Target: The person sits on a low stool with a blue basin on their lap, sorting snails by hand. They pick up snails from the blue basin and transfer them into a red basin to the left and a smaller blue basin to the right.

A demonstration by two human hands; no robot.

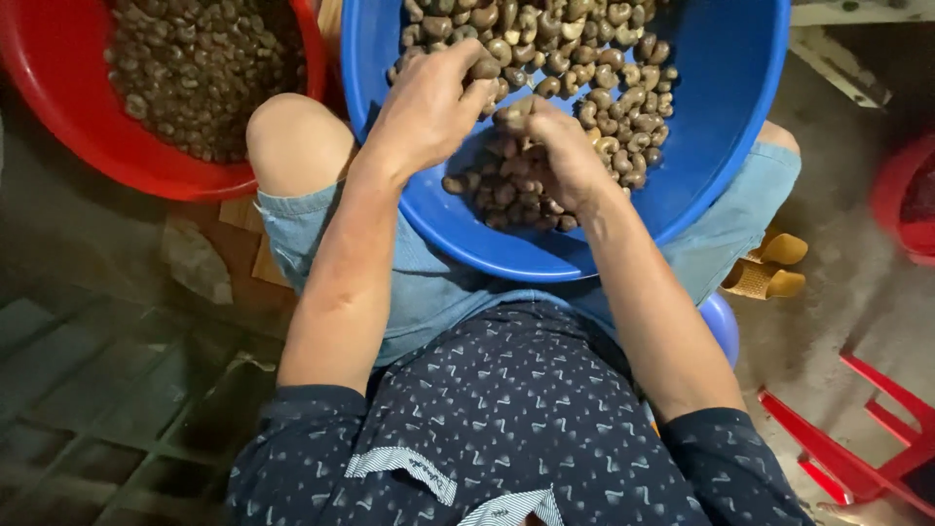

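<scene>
We look down on a seated person sorting nuts, the blue basin (726, 107) resting across both knees so that its load sits within easy reach of 2 bare arms. The left hand (426, 107) lies palm down on the heap, its fingers (475, 73) curled narrowly around a single nut at the tips. The right hand (555, 146) is bunched over the near part of the pile, fingers closed on what appears to be a nut, though we cannot tell exactly how it is held. The cashew nuts (584, 68) fill the basin's middle and far side: kidney-shaped, in the shell, mottled brown and grey-tan, dull rather than glossy, darker where the hands shade them. A red basin (68, 127) holding more of the same stands on the floor just beside the left knee, close enough, we judge, to serve as a second container. Yellow sandals (769, 265) lie beyond the right knee, near a red plastic stool (867, 438).
</scene>
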